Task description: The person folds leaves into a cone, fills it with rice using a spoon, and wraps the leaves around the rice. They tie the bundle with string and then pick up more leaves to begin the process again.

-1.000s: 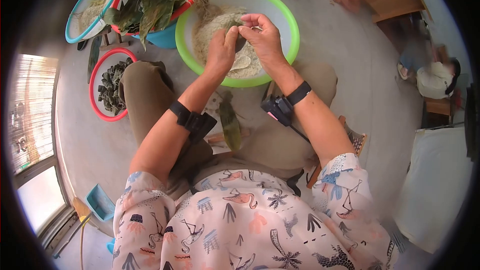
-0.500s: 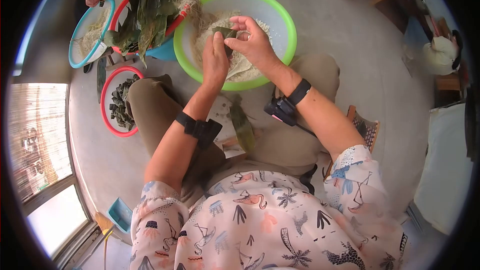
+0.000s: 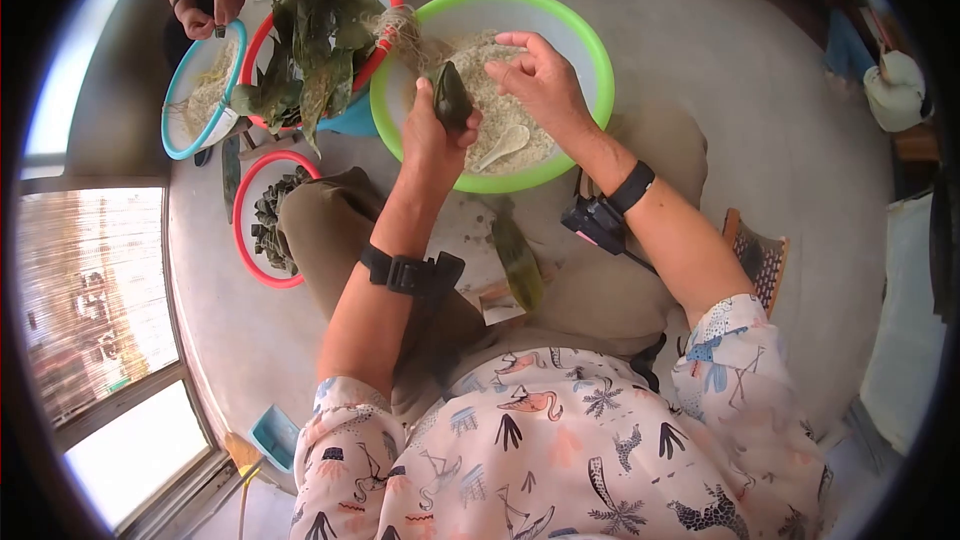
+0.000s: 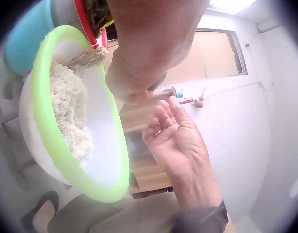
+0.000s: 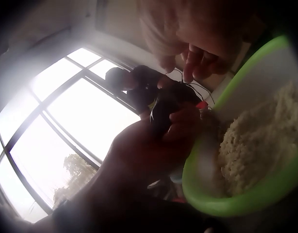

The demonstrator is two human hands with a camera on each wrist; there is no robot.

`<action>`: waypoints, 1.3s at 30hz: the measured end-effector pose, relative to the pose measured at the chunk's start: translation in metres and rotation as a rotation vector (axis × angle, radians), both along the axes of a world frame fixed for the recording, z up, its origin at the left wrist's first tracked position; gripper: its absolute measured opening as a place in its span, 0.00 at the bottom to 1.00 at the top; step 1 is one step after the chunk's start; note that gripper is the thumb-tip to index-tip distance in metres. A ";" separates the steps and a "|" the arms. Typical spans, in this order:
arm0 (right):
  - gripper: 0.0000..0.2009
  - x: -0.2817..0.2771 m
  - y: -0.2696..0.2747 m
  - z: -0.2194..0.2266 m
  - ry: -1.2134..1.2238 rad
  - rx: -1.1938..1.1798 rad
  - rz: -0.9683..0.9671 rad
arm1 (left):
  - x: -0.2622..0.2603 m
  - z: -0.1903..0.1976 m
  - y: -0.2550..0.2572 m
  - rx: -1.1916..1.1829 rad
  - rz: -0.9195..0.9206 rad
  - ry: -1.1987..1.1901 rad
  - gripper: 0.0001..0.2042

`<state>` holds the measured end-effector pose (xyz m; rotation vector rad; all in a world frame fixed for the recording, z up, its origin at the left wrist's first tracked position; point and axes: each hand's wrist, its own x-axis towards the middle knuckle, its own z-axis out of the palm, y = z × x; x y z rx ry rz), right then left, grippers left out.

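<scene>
My left hand (image 3: 428,145) grips a green leaf-wrapped rice dumpling (image 3: 453,98), its pointed end up, over the left side of the green-rimmed basin (image 3: 602,70). Off to the right, my right hand (image 3: 550,90) hovers above the basin with loosely bent fingers, apart from the dumpling. In the left wrist view that right hand (image 4: 180,141) shows its palm, with nothing in it. White rice (image 3: 480,70) fills much of the basin, and a white spoon (image 3: 503,145) lies on the rice. The right wrist view shows the dumpling (image 5: 161,114) dark against the window.
Long green leaves (image 3: 325,50) and a bundle of strings (image 3: 400,25) hang over a red-rimmed basin at the back left. Wrapped dumplings (image 3: 275,220) fill a lower red basin. Another person's hands (image 3: 200,22) work over a blue-rimmed basin (image 3: 168,145). A single leaf (image 3: 517,265) lies between my knees.
Both hands were together on the leaf. My right hand has let go and moved right, while my left hand keeps the dumpling and turns it upright. The spoon shows more fully.
</scene>
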<state>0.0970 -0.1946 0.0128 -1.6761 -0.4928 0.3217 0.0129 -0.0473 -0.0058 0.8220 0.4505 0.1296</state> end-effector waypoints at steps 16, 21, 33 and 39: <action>0.11 0.061 0.035 -0.032 -0.086 -0.373 0.091 | -0.040 0.029 0.030 -0.080 -0.009 -0.032 0.19; 0.13 0.110 0.088 -0.068 -0.088 -0.408 0.014 | -0.047 0.034 0.037 -0.014 -0.015 0.017 0.20; 0.15 0.143 0.151 -0.122 0.126 -0.560 0.097 | -0.045 0.038 0.050 0.072 -0.003 0.114 0.24; 0.08 0.133 0.112 -0.052 0.173 -0.285 0.146 | -0.044 0.035 0.049 0.081 0.017 0.058 0.23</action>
